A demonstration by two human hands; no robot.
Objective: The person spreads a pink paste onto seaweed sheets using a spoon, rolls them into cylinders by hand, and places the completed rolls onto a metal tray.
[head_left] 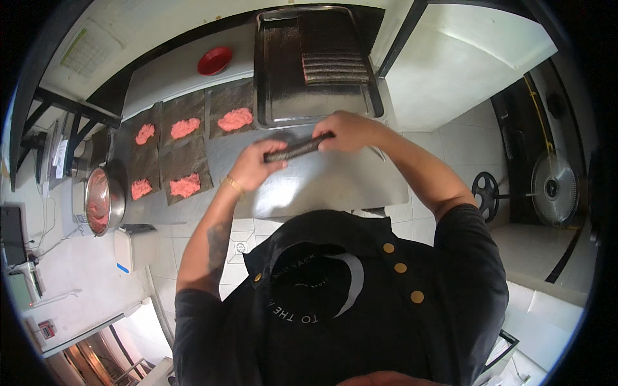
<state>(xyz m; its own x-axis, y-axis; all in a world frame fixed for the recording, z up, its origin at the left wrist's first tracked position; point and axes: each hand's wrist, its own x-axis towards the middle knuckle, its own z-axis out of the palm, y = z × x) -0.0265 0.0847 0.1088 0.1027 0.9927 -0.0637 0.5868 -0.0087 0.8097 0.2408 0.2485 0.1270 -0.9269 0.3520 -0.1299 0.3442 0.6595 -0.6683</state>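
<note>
A dark seaweed roll is held between my two hands over the steel table, just in front of the tray. My left hand grips its left end, and my right hand has its fingers closed around the right end. Beyond the roll, a metal tray carries a row of similar dark rolls on its right side. Left of the tray, several flat seaweed sheets lie on the table, each with a mound of pink filling on it.
A red bowl stands at the back of the steel table. By the table's left end is a steel bowl with pink filling in it. A white bin stands below, and a fan is at the far right.
</note>
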